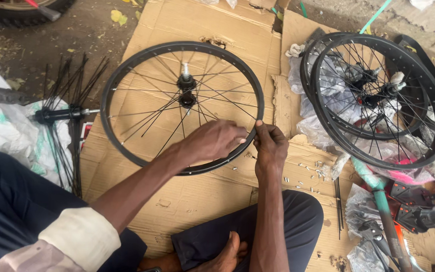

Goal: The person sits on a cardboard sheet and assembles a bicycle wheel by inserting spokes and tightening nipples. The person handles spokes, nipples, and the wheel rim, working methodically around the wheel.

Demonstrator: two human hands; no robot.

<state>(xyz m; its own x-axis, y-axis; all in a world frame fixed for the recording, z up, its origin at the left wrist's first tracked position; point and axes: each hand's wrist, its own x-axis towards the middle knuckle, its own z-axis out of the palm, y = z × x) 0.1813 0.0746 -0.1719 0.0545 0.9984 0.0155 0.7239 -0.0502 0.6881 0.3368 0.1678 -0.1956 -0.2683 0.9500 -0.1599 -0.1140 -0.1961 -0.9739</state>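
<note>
A black bicycle wheel rim (127,65) with thin spokes and a central hub (186,90) lies flat on flattened cardboard (217,25). My left hand (212,141) rests on the rim's near right edge, fingers curled over a spoke end. My right hand (270,143) pinches the same stretch of rim from the outside, thumb and fingers closed on it where a spoke meets it. Both hands touch each other's fingertips. Small silver nipples (308,171) lie scattered on the cardboard just right of my right hand.
Two stacked black spoked wheels (378,95) lie at the right on clear plastic wrap. A hub with loose spokes (59,115) sits at the left beside white sacks. A teal frame tube (378,191) and metal parts lie lower right. My bare foot (227,254) shows below.
</note>
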